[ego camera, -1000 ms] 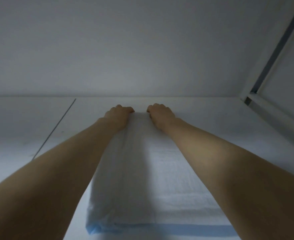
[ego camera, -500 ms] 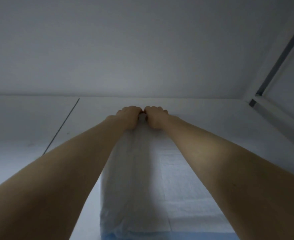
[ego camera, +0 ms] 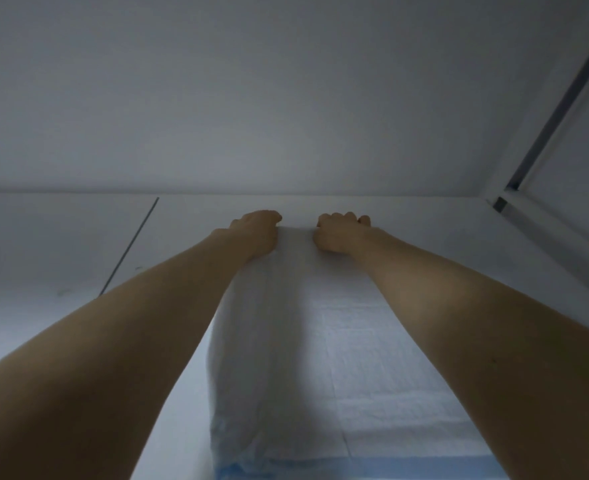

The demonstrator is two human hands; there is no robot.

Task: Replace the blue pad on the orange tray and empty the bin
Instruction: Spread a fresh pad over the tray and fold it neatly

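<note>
A pale wall (ego camera: 286, 98) fills the upper half of the view, meeting a white flat surface (ego camera: 61, 237) below it. A dark-railed frame (ego camera: 559, 109) slants down the right side. The pad (ego camera: 320, 358) lies lengthwise on the white surface, running from the bottom of the view away to the hands; it faces up white and quilted, with a blue border (ego camera: 372, 469) at its near end and its left side bunched into a fold. Both bare forearms reach forward over it. The left hand (ego camera: 256, 233) and the right hand (ego camera: 338, 233) sit a little apart at the pad's far edge, each with its fingers curled down over that edge, gripping it. A thin dark seam (ego camera: 130, 247) crosses the surface on the left.
</note>
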